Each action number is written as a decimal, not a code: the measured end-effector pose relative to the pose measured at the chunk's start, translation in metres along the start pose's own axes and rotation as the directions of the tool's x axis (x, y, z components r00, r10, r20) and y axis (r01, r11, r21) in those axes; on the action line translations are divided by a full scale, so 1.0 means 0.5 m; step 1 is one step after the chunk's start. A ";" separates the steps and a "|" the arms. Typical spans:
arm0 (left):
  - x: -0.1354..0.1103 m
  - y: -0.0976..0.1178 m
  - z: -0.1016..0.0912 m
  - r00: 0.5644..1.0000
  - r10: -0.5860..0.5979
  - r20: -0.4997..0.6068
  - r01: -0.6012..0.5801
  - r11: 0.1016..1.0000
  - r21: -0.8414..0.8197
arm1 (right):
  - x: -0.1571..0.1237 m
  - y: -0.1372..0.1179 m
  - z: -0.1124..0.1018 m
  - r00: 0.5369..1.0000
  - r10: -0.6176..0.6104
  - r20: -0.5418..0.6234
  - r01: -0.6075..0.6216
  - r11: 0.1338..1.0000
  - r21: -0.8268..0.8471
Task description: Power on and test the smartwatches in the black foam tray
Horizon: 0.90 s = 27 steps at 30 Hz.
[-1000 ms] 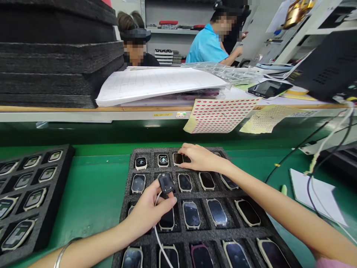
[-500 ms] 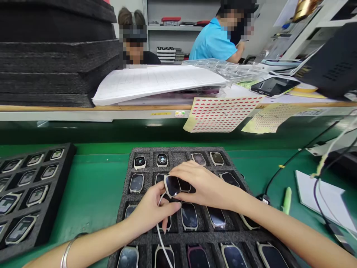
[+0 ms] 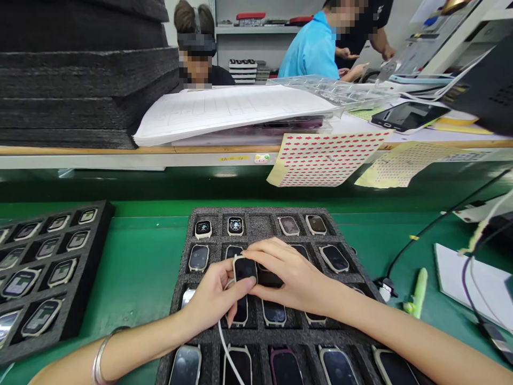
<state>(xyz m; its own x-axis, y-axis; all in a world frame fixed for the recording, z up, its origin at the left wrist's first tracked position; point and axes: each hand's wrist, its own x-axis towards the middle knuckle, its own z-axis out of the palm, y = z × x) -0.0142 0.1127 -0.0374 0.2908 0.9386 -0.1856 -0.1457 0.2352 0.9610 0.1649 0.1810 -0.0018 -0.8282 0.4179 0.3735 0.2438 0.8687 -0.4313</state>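
A black foam tray [image 3: 259,226] in front of me holds rows of smartwatches in slots; two watches [image 3: 203,229] at its far left have lit screens, and the third slot of the far row has no watch in it. Over the tray's middle my right hand [image 3: 290,277] grips a dark-screened watch [image 3: 245,268]. My left hand [image 3: 214,299] is pinched against the underside of that same watch, on a small charger whose white cable [image 3: 226,350] trails down towards me. The charger itself is hidden behind the watch and fingers. Both hands touch.
A second foam tray of watches [image 3: 48,262] lies at the left on the green mat [image 3: 140,267]. At the right are a green marker [image 3: 419,289], black cables [image 3: 433,230] and white paper [image 3: 468,278]. A raised shelf carries stacked foam sheets [image 3: 80,80], papers and a red sticker sheet [image 3: 328,160]. Two people work behind.
My right hand lifted a watch out of the far row's third slot and brought it back to the charger in my left hand. The two hands now meet over the tray's middle.
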 end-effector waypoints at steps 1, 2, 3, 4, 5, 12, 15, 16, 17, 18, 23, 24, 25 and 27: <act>-0.002 0.001 0.000 1.000 -0.005 -0.005 0.005 1.000 0.002 | -0.003 0.000 0.003 1.000 0.002 -0.010 -0.002 1.000 0.020; -0.004 0.002 0.000 1.000 -0.009 -0.009 0.009 1.000 0.003 | -0.005 0.000 0.006 1.000 0.003 -0.018 -0.002 0.999 0.038; -0.005 0.003 0.000 1.000 -0.010 -0.012 0.010 1.000 0.002 | -0.007 0.001 0.009 1.000 0.001 -0.026 0.000 0.999 0.051; -0.006 0.004 -0.001 1.000 -0.010 -0.010 0.010 1.000 0.000 | -0.008 0.001 0.010 0.999 -0.001 -0.034 0.003 0.998 0.060; -0.007 0.004 -0.001 1.000 -0.011 -0.008 0.011 1.000 -0.002 | -0.009 0.001 0.012 0.999 -0.006 -0.044 0.009 0.998 0.064; -0.007 0.010 -0.001 1.000 -0.022 0.003 0.022 1.000 0.022 | -0.015 0.000 0.016 0.995 -0.034 -0.092 0.041 0.996 0.075; -0.007 0.014 0.002 1.000 -0.006 -0.006 0.007 0.999 0.043 | -0.016 -0.002 0.018 0.995 -0.028 -0.095 0.036 0.996 0.081; -0.007 0.013 0.002 1.000 0.000 -0.006 0.001 0.999 0.047 | -0.016 -0.003 0.017 0.995 -0.023 -0.098 0.031 0.996 0.085; -0.007 0.012 0.002 1.000 0.000 -0.004 0.000 0.999 0.052 | -0.015 -0.003 0.017 0.995 -0.014 -0.101 0.023 0.996 0.092; -0.006 0.011 0.002 1.000 -0.005 0.001 0.005 0.998 0.057 | -0.015 -0.004 0.015 0.995 0.002 -0.100 0.008 0.995 0.104; -0.003 0.003 0.002 0.999 -0.025 0.031 0.024 0.999 0.047 | -0.007 -0.005 0.004 0.989 0.134 -0.067 -0.114 0.964 0.241; -0.002 0.002 0.003 0.999 -0.022 0.030 0.021 0.999 0.037 | -0.006 -0.004 0.003 0.987 0.150 -0.062 -0.129 0.956 0.262; -0.001 0.001 0.003 1.000 -0.020 0.024 0.020 0.999 0.031 | -0.005 -0.003 0.002 0.986 0.158 -0.053 -0.137 0.951 0.276; 0.000 -0.002 0.003 1.000 -0.029 0.011 0.029 0.999 0.028 | -0.003 -0.001 0.000 0.988 0.151 -0.017 -0.141 0.950 0.279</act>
<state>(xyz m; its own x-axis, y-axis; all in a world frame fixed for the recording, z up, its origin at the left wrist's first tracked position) -0.0127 0.1121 -0.0378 0.3058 0.9284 -0.2112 -0.1110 0.2551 0.9605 0.1660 0.1798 -0.0023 -0.7731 0.5490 0.3176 0.2075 0.6922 -0.6913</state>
